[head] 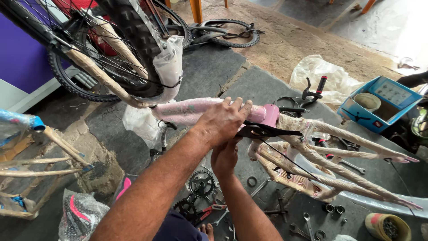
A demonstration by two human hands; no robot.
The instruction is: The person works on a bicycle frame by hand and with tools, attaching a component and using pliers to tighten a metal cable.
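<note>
While the left hand [223,120] clamps its fingers on the pink frame [200,109], the right hand [225,156] grips below; the black crank [263,131] may slip if either loosens.

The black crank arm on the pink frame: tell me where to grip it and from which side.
Grip the black crank arm on its free length, right of the pink bottom bracket shell, coming from above. It lies nearly level and juts out bare there, while the wrapped stays crowd it from below and the left hand covers the frame tube beside it. Fingers would probably wrap it best crosswise.
</note>
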